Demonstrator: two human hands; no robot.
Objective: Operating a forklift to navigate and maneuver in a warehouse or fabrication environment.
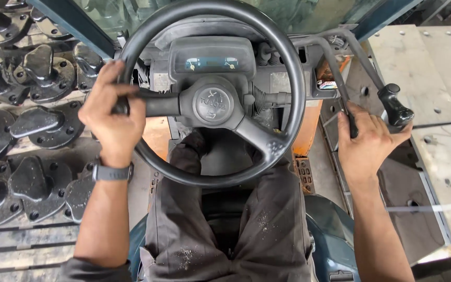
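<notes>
Two hands at the controls. Left hand [111,112] is clenched on the left side of the steering wheel [288,57], centre frame, to steer. Right hand [365,143] grasps a black lever [340,78] at right, beside a second knobbed lever [395,104]. Dark metal castings [32,122] lie stacked at left.

The left hand [111,116] hides part of the steering wheel [293,62]; the gauges [211,63] are unreadably small.
</notes>
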